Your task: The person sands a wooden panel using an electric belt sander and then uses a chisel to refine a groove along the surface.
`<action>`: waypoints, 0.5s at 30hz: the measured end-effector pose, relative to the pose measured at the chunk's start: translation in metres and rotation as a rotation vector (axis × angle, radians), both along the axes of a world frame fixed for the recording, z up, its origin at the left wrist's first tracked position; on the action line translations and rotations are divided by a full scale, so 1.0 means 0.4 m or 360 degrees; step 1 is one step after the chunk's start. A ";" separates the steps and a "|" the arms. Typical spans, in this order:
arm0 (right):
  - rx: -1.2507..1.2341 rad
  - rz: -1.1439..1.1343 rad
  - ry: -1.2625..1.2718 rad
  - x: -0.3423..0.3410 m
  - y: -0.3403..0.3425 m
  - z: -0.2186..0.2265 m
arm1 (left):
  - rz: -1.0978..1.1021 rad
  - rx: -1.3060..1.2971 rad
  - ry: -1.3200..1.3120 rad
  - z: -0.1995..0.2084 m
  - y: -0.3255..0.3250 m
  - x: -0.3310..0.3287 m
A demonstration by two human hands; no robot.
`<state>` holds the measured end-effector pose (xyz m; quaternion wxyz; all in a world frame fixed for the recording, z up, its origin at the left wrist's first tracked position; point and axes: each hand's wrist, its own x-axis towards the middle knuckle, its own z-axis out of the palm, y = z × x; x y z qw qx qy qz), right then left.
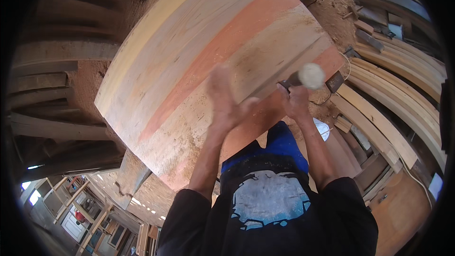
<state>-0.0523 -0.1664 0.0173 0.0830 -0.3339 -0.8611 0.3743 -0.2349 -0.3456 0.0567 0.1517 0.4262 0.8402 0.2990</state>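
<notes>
A wide wooden panel point(199, 61) of joined strips in yellow, greyish tan and reddish brown lies in front of me, with sawdust scattered over its near part. My left hand point(222, 97) is over the panel, blurred by motion, its fingers stretched out and thumb apart, holding nothing. My right hand point(296, 99) is closed around a tool point(295, 80) with a dark body and a pale round end, near the panel's right side. The tool's exact kind is too blurred to tell. I cannot tell whether its round end touches the wood.
Long planks point(403, 85) lie stacked on the right, with offcuts and a pale cable point(350, 68) nearby. Dark timber pieces point(57, 128) lie along the left. Sawdust point(332, 14) covers the ground beyond the panel. A wooden frame structure point(92, 213) stands at lower left.
</notes>
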 end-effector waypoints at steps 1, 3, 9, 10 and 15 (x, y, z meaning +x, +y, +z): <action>0.0182 -0.0020 0.0279 -0.031 -0.007 -0.014 | -0.0246 0.0348 -0.0160 0.054 0.072 0.031; 0.0363 -0.0012 0.0561 -0.070 -0.030 -0.022 | -0.0224 0.0902 -0.0741 0.093 0.175 0.102; -0.0368 -0.0275 0.0600 -0.106 -0.096 0.012 | -0.0404 0.1182 -0.1192 0.065 0.141 0.094; -0.0372 -0.0264 0.0586 -0.103 -0.106 0.003 | -0.0386 0.1187 -0.1199 0.066 0.120 0.098; -0.0827 0.0059 0.0490 -0.031 -0.234 -0.104 | -0.0027 0.1350 -0.0959 0.058 -0.047 0.145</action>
